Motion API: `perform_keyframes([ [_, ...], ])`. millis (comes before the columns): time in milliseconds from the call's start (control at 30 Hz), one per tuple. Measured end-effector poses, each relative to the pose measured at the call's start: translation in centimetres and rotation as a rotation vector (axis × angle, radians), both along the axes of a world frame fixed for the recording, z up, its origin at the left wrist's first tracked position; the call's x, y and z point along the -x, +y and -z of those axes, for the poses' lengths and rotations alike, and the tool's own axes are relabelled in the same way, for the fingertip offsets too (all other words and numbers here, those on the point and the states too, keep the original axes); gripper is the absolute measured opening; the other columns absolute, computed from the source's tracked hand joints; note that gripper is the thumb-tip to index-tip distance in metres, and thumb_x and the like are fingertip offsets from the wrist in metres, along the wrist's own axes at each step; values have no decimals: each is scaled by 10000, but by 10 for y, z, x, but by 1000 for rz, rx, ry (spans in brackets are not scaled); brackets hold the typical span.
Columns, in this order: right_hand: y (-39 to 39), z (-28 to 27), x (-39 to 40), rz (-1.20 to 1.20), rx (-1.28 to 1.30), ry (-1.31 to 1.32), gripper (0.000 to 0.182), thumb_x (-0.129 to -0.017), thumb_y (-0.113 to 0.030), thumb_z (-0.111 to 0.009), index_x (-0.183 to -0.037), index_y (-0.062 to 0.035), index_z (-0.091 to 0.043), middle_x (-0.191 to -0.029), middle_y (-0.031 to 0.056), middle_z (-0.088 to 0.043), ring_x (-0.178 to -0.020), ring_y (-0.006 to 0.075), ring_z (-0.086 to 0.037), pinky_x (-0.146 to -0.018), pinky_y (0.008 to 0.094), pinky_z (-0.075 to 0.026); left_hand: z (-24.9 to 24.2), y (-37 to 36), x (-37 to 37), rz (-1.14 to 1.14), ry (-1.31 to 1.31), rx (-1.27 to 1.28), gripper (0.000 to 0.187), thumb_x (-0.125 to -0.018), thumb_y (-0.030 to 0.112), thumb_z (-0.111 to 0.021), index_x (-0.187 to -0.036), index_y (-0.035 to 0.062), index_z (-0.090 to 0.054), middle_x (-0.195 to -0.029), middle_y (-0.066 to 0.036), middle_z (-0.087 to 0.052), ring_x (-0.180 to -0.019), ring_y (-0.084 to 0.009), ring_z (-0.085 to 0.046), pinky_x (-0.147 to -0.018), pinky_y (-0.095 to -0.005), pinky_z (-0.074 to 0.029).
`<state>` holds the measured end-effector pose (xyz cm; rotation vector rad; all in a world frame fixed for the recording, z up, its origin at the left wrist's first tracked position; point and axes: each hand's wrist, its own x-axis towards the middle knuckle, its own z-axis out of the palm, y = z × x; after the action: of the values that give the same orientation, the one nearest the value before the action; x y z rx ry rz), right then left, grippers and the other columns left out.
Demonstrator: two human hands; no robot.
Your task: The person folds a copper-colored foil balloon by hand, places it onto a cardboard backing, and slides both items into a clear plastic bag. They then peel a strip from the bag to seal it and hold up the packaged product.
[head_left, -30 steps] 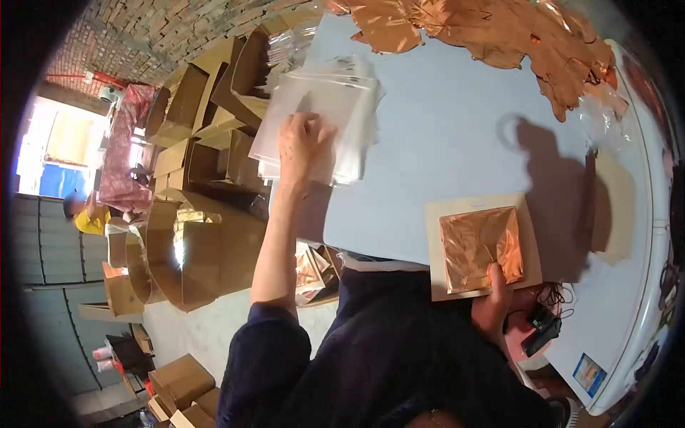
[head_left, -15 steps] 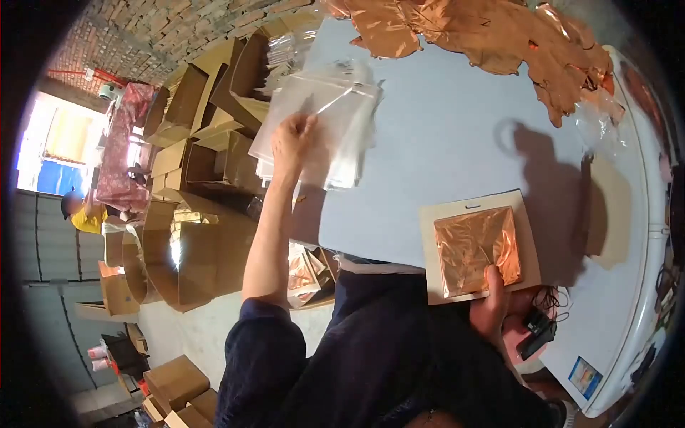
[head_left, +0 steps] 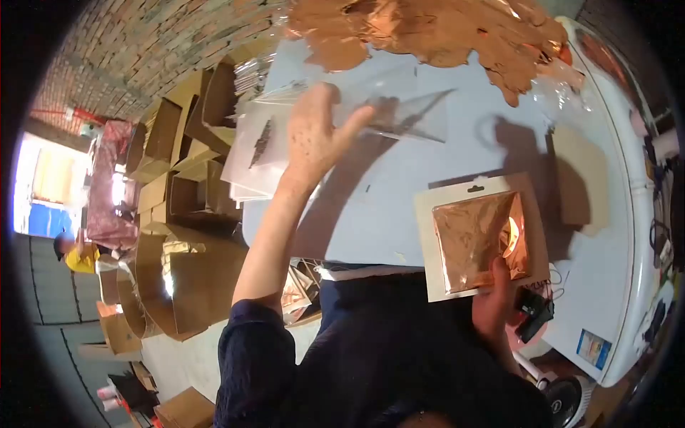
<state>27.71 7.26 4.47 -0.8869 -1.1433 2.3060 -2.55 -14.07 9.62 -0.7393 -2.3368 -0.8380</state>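
Note:
My left hand (head_left: 314, 135) is over the left part of the table, thumb stretched away from the curled fingers. A clear plastic bag (head_left: 417, 114) spreads out from this hand to the right, tilted off the pile; the exact grip on it is partly hidden. Beneath and to the left lies a stack of clear plastic bags (head_left: 246, 160). My right hand (head_left: 496, 303) holds a cream backing card (head_left: 426, 242) with a hanging slot at its top edge. A folded copper-coloured foil packet (head_left: 471, 239) lies flat on that card, under my right thumb.
Crumpled copper foil pieces (head_left: 421, 36) cover the far side of the pale table (head_left: 399, 214). A beige card (head_left: 581, 178) lies at the right. Cardboard boxes (head_left: 189, 278) crowd the left side. A black adapter (head_left: 535, 314) sits near my right hand; a person in yellow (head_left: 82, 257) is far left.
My left hand has moved up and right from the stack, and one clear bag now extends to the right with it. My right hand still holds the card and packet. The view has shifted slightly.

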Motion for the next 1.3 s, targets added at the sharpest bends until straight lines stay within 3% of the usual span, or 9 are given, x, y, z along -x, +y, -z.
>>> perform_keyframes([
  [300,38,-3,-40,144,-194,26,466,-1055,-308,-610,-1377,23,-550,-1355,122,-570,-1270,215,-548,-1108,401,-439,39,61,-47,318,70,182,159,-882,109,-708,-1017,40,-659,-925,-115,-652,-840,-330,-600,-788,-445,-469],
  [333,38,-14,-40,208,-13,72,496,-1059,-293,-591,-1478,-42,-507,-1428,104,-581,-1333,224,-554,-1140,426,-436,40,59,-54,343,78,205,148,-871,97,-709,-1000,42,-662,-925,-113,-656,-830,-322,-607,-771,-441,-479],
  [600,59,-15,-51,339,-18,11,365,-1064,-290,-598,-1301,-13,-617,-1291,104,-625,-1254,196,-564,-1091,408,-449,46,54,-117,352,32,309,209,-829,38,-765,-1024,58,-693,-955,-101,-688,-836,-263,-663,-700,-390,-580],
  [667,63,21,-65,200,-382,-75,359,-1080,-277,-573,-1302,2,-614,-1289,118,-626,-1232,189,-574,-1076,402,-465,55,54,-121,330,-108,276,183,-855,45,-740,-1028,40,-679,-952,-140,-690,-818,-326,-676,-690,-436,-577],
  [867,53,21,-63,92,109,41,294,-1082,-84,-556,-1336,62,-578,-1307,146,-629,-1209,211,-598,-1040,391,-501,57,71,-126,311,-374,192,176,-905,124,-734,-1016,17,-649,-884,-166,-724,-749,-350,-719,-670,-441,-581],
  [967,54,56,-81,-115,-1279,-323,305,-1075,-218,-576,-1249,27,-633,-1201,87,-641,-1124,190,-591,-999,332,-457,59,78,-127,327,-456,179,206,-911,156,-744,-1021,6,-655,-855,-176,-739,-716,-348,-729,-677,-433,-584],
  [1033,51,52,-73,-118,-623,-219,269,-1037,-96,-580,-1258,50,-631,-1200,150,-660,-1112,244,-613,-1000,363,-472,59,79,-128,337,-478,176,213,-915,181,-746,-1004,6,-665,-817,-166,-739,-690,-339,-728,-668,-422,-581],
  [1167,60,59,-78,-384,-1011,-274,375,-968,78,-560,-1339,46,-606,-1243,231,-678,-1132,369,-660,-1010,426,-507,59,83,-130,324,-487,171,239,-935,245,-736,-962,12,-688,-758,-147,-731,-649,-327,-719,-647,-409,-570],
  [1300,57,58,-69,-415,-1178,-178,270,-1009,-22,-563,-1260,20,-653,-1191,179,-694,-1105,325,-660,-976,409,-511,54,92,-130,336,-513,190,274,-949,287,-719,-1002,18,-721,-747,-130,-729,-639,-321,-716,-632,-405,-559],
])
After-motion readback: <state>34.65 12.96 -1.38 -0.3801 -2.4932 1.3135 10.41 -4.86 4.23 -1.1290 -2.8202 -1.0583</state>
